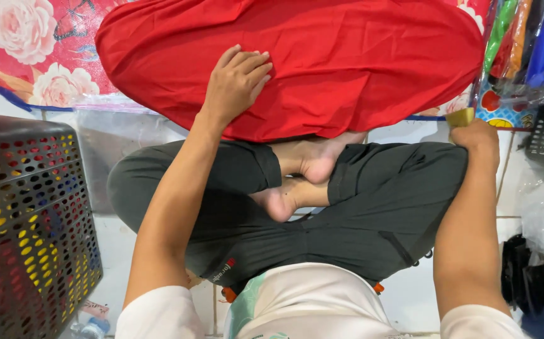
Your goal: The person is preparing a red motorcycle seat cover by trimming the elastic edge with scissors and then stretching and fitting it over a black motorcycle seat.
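The red cloth (347, 56) is lying spread on the flowered mat (27, 44) just in front of the person's crossed legs (322, 201), and the left hand (237, 81) is resting open and flat on its near edge, gripping nothing. The perforated basket (27, 226) is standing at the left. The right hand (476, 135) is closing around a small yellowish object (460, 117). With only a flat palm on it, the smooth cloth could be sliding or bunching, I think.

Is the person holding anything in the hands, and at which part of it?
The right hand is closed around a small yellow object; only its top shows, so the kind cannot be told. The left hand lies flat on the red cloth, gripping nothing.
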